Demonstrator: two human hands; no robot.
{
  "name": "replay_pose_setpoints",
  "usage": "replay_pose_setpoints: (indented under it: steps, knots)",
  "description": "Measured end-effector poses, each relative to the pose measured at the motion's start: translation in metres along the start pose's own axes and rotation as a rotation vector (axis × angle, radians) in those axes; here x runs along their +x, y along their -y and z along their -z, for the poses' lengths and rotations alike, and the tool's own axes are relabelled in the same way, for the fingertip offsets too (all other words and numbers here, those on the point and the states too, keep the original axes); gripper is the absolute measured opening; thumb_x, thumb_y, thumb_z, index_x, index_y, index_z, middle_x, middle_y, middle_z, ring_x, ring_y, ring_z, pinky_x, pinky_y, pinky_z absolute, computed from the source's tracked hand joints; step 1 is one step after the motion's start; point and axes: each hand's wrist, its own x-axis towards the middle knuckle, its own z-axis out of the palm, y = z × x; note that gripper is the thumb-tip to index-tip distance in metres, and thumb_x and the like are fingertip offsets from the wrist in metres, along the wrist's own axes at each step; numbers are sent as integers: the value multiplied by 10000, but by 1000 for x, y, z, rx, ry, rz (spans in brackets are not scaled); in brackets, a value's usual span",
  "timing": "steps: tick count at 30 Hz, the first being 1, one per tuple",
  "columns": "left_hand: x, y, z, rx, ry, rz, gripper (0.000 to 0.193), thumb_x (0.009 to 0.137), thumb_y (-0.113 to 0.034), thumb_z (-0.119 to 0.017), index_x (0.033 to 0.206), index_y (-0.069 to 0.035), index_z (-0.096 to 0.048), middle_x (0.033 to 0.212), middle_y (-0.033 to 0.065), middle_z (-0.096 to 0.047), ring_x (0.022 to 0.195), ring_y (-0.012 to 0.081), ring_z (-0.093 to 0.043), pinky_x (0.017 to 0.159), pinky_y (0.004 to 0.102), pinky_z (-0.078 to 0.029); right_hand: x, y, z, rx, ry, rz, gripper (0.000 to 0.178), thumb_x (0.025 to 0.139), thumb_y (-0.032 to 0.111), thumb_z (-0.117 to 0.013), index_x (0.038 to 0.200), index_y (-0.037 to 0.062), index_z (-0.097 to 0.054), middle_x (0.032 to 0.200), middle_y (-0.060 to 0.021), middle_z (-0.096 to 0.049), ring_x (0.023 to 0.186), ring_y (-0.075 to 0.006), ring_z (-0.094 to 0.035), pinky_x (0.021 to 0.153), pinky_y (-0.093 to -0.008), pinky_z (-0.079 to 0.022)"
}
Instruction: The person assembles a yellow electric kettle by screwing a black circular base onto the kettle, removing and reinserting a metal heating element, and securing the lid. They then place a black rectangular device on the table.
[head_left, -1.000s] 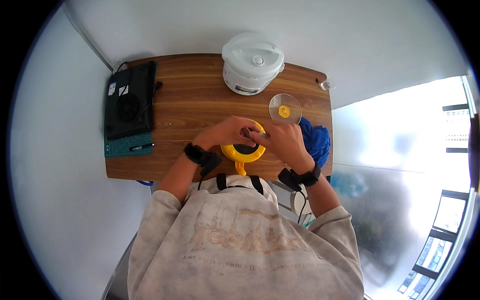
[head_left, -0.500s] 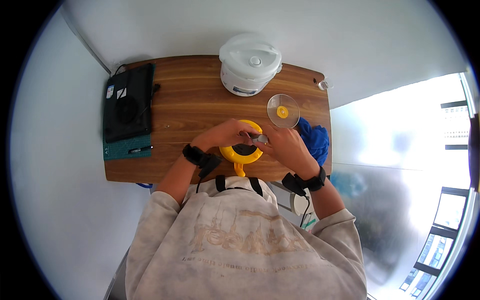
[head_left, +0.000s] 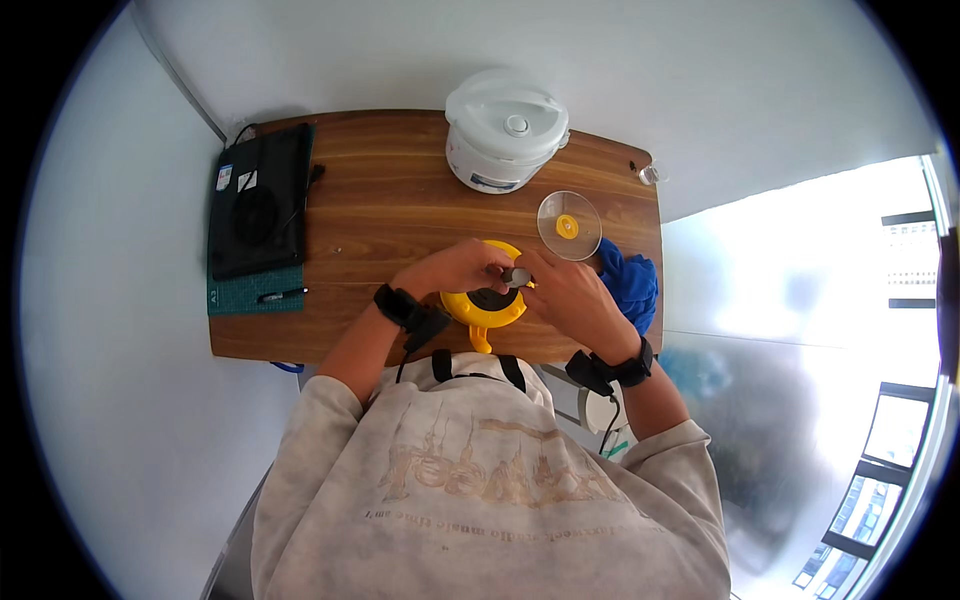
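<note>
At a wood-grain table point(head_left: 390, 210), the left hand point(head_left: 464, 267) and right hand point(head_left: 572, 291) meet at a small grey object point(head_left: 516, 277), fingers bent; which one grips it I cannot tell. It is above a yellow-rimmed pan point(head_left: 485, 318); beyond are a glass lid point(head_left: 585, 220), blue cloth point(head_left: 632, 288) and white cooker point(head_left: 495, 160).

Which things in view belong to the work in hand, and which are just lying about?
Seemingly in use:
- small grey object, at the fingers of the left hand and right hand
- yellow pan, beneath them

Apparently lying about:
- glass lid, possibly the pan's
- white cooker
- blue cloth
- flat black device
- green mat
- pen
</note>
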Motion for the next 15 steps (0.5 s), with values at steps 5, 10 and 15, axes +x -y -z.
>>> replay_pose_setpoints:
  steps: [5,10,15]
  knots:
    - [1,8,-3,50,15,25,257,895,-79,-717,1143,-35,-670,989,149,-719,905,278,-689,828,380,-525,6,-10,1,-86,120,-116,360,885,357,-707,902,3,-648,668,-150,-644,626,-335,-647,587,-414,-504]
    - [-2,-10,-4,-192,-41,88,288,912,-112,-716,1177,-57,-618,1039,125,-725,949,244,-693,870,364,-533,8,-18,-11,-203,82,-195,541,918,517,-644,689,29,-681,562,-133,-606,473,-302,-584,469,-385,-457]
    - [5,-12,2,-83,11,160,252,910,-105,-711,1137,-53,-614,1056,119,-720,988,245,-688,892,351,-531,14,-2,-1,-308,124,-231,472,917,474,-673,749,35,-721,588,-126,-634,511,-298,-626,489,-379,-493]
